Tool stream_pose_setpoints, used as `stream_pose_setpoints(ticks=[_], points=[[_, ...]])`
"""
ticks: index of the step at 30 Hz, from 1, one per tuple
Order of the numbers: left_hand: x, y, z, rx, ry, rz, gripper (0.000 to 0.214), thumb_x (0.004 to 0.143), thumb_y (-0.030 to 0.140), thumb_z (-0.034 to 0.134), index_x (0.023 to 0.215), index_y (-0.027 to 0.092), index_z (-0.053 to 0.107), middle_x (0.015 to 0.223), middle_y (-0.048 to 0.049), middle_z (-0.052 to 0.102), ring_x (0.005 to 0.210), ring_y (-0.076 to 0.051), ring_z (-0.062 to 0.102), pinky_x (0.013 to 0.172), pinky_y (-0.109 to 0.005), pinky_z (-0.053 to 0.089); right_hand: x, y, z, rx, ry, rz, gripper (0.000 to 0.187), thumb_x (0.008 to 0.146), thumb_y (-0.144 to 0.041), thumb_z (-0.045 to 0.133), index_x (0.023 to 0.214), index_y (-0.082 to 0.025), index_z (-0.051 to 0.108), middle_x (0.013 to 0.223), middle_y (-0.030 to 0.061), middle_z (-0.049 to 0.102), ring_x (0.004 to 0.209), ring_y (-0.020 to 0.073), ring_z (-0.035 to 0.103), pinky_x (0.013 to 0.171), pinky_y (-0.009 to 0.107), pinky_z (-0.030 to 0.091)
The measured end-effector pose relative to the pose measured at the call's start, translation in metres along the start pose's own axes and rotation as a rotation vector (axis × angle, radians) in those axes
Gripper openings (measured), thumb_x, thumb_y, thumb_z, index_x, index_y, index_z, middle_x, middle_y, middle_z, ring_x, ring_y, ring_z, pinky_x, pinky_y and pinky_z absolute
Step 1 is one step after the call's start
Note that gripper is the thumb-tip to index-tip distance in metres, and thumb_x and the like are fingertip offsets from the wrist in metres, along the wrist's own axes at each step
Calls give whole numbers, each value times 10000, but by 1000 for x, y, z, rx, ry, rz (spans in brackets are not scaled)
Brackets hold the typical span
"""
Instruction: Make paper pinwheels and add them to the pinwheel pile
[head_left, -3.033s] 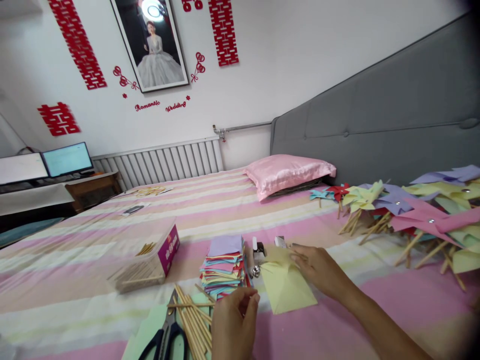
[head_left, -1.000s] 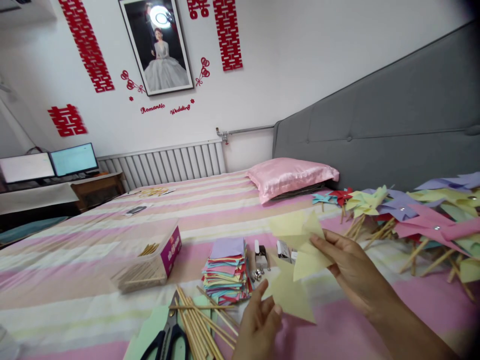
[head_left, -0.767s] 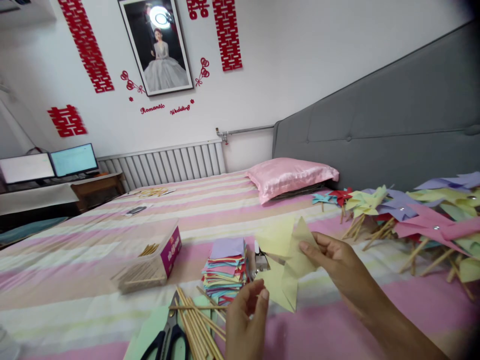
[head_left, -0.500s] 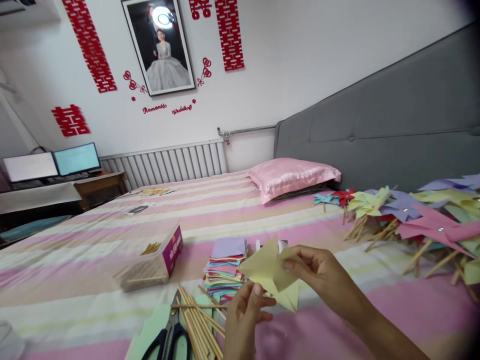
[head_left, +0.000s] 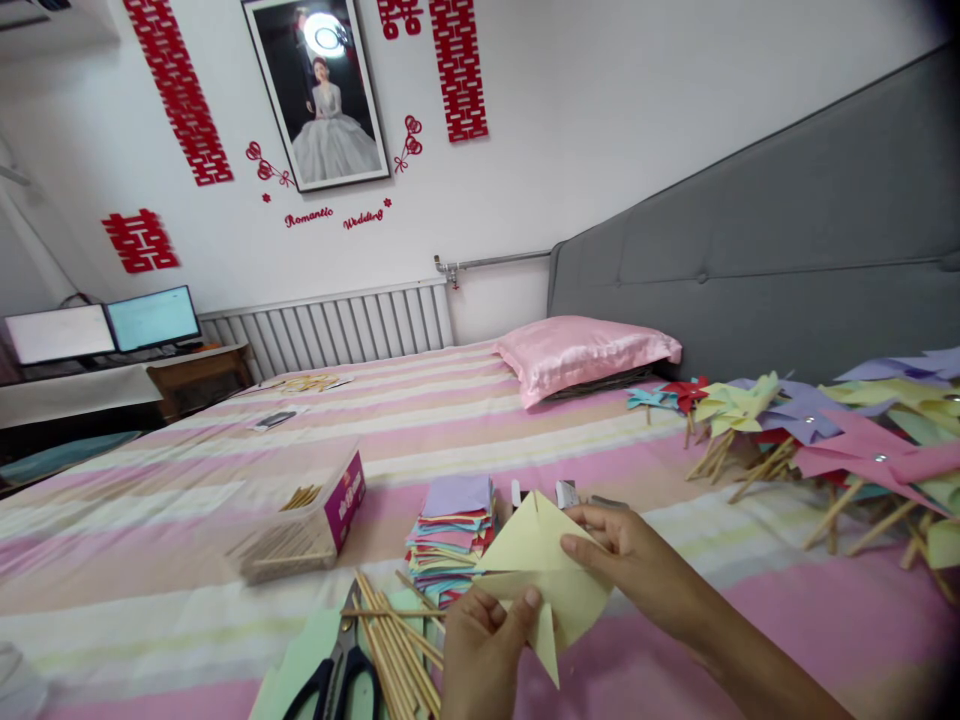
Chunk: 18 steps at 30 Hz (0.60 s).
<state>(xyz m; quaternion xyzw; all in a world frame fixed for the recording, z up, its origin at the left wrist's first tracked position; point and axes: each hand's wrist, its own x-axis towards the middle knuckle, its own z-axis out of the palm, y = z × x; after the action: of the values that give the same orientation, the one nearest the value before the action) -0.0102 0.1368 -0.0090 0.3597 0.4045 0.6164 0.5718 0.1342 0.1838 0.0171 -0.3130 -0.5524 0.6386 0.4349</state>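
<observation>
A square of pale yellow paper (head_left: 551, 550), slit in from its corners, is held between my two hands above the bed. My left hand (head_left: 486, 640) pinches its lower left part between thumb and fingers, where a narrow pointed flap hangs down. On the right edge, the thumb and fingers of my right hand (head_left: 626, 555) are closed on the sheet. Just behind lies a stack of coloured paper squares (head_left: 454, 535), partly covered by the yellow sheet. Left of my left hand are loose wooden sticks (head_left: 394, 650) and dark-handled scissors (head_left: 341, 660), over light green paper (head_left: 304, 655).
A clear plastic box (head_left: 292, 530) with wooden sticks stands at the left. Several finished paper pinwheels (head_left: 810, 420) on sticks lie at the right, by the grey headboard (head_left: 750, 230). Farther back is a pink pillow (head_left: 585, 355). Small white objects (head_left: 567, 493) lie behind the paper.
The yellow paper has been turned and opened flatter, its face now toward me. My left hand has gone from loosely spread fingers to a pinch on it; my right hand has lowered slightly.
</observation>
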Motion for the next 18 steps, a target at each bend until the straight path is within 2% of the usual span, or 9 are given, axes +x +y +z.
stream_pose_setpoints(ticks=[4, 7, 9, 11, 13, 14, 16, 18], points=[[-1, -1, 4, -65, -27, 27, 324, 523, 327, 763, 749, 103, 701, 723, -124, 723, 655, -241, 656, 615, -330, 496, 2, 4, -3, -26, -2, 14, 410, 682, -395, 608, 996, -131, 596, 728, 67, 707, 607, 210, 652, 571, 295, 478], [-1, -1, 5, -77, -6, 40, 356, 488, 310, 779, 769, 106, 701, 699, -118, 723, 668, -249, 654, 650, -346, 490, 1, 3, -3, -69, -16, 20, 432, 702, -407, 578, 1032, -129, 572, 774, 87, 704, 648, 228, 657, 590, 319, 487], [-1, -1, 4, -32, 28, 42, 313, 498, 299, 772, 736, 111, 695, 670, -109, 720, 641, -239, 649, 615, -327, 486, -1, -2, -3, -193, 23, -24, 416, 720, -372, 563, 1070, -148, 546, 881, 102, 688, 771, 245, 648, 659, 345, 490], [-1, -1, 3, 73, 87, 70, 242, 533, 304, 746, 684, 123, 684, 642, -97, 713, 608, -231, 640, 571, -308, 479, -5, -10, -1, -412, 112, -145, 420, 709, -285, 582, 1114, -200, 514, 1050, 91, 629, 967, 250, 579, 792, 373, 456], [-2, 0, 0, 308, 199, 189, 171, 583, 301, 708, 635, 141, 678, 601, -78, 696, 569, -216, 621, 539, -289, 461, -11, -18, 2, -638, 181, -297, 529, 673, -201, 605, 1175, -276, 458, 1212, 49, 518, 1123, 239, 459, 908, 395, 385], [-3, 0, -1, 466, 269, 291, 138, 605, 288, 691, 626, 152, 680, 575, -65, 681, 544, -204, 603, 531, -280, 447, -15, -22, 4, -726, 179, -356, 592, 662, -175, 606, 1207, -310, 419, 1274, 28, 454, 1176, 232, 397, 948, 402, 349], [-5, 0, -2, 762, 383, 553, 61, 642, 228, 660, 656, 179, 693, 574, -45, 666, 528, -182, 577, 545, -267, 422, -21, -26, 10, -872, 142, -449, 650, 658, -145, 595, 1234, -353, 378, 1355, -2, 335, 1244, 227, 286, 994, 418, 295], [-7, 1, -3, 915, 402, 791, 101, 674, 152, 622, 716, 207, 695, 615, -32, 671, 568, -170, 586, 592, -253, 414, -25, -28, 14, -992, 94, -513, 627, 660, -126, 585, 1213, -363, 410, 1384, -18, 277, 1269, 235, 223, 1008, 434, 264]])
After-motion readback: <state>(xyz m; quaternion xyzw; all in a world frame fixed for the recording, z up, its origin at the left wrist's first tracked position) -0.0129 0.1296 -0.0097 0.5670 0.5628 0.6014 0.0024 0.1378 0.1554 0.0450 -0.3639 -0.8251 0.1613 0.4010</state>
